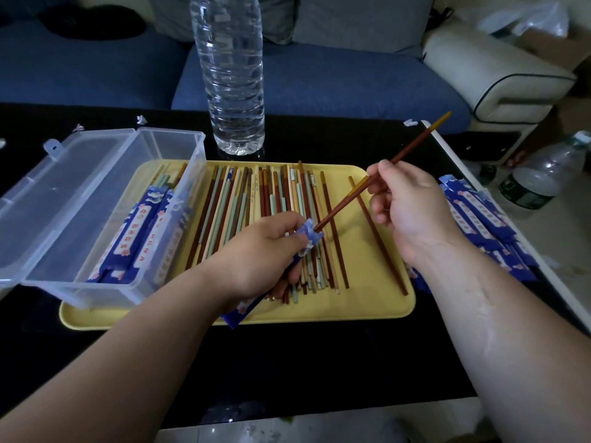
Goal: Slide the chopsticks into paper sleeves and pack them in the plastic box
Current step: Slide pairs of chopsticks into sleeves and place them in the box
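My left hand (pixel 262 254) grips a blue paper sleeve (pixel 307 238) over the yellow tray (pixel 377 302), its open mouth pointing up and right. My right hand (pixel 406 199) pinches a pair of reddish-brown chopsticks (pixel 339 209) with yellow tops. Their thin tips sit just inside the sleeve's mouth. Several loose chopsticks (pixel 256 212) of mixed colours lie in rows on the tray. The clear plastic box (pixel 105 282) stands open on the tray's left end, with several sleeved chopsticks (pixel 140 238) inside.
A stack of blue paper sleeves (pixel 486 225) lies on the black table right of the tray. A tall clear water bottle (pixel 230 75) stands behind the tray. The box lid (pixel 64 174) hangs open to the left. More bottles (pixel 537 180) stand on the floor at right.
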